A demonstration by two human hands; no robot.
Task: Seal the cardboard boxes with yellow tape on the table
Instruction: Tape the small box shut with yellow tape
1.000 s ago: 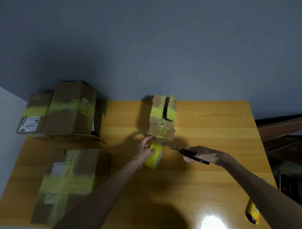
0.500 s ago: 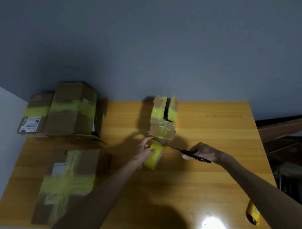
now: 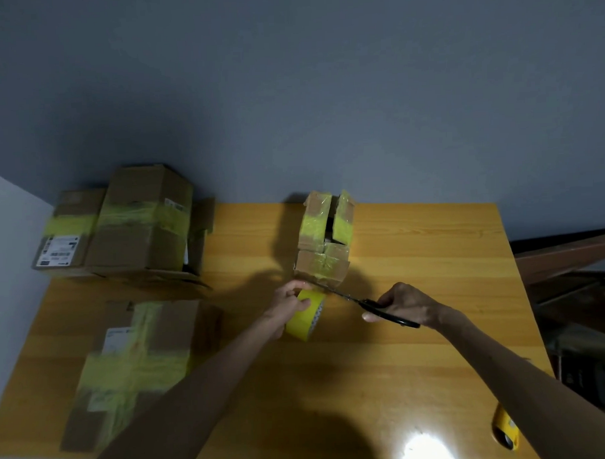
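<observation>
Left hand (image 3: 290,303) still grips the yellow tape roll (image 3: 306,318); right hand (image 3: 408,304) keeps gripping black scissors (image 3: 367,303) beside the small taped cardboard box (image 3: 324,263).

Wooden table (image 3: 415,246), glare patch (image 3: 423,448) on its top nearer than the fingers (image 3: 292,286); blue-grey wall (image 3: 289,92) beyond them, paler wall (image 3: 6,222) far left, dark wooden rail (image 3: 569,251) far right.

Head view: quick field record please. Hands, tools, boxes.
left hand: grips yellow tape roll, roll upright on its edge
right hand: holds black scissors, tips at the near edge of small taped box
tape strip: too faint to tell
other boxes: flat taped box front left; taped stack back left
spare: second yellow roll at right front edge of table
</observation>
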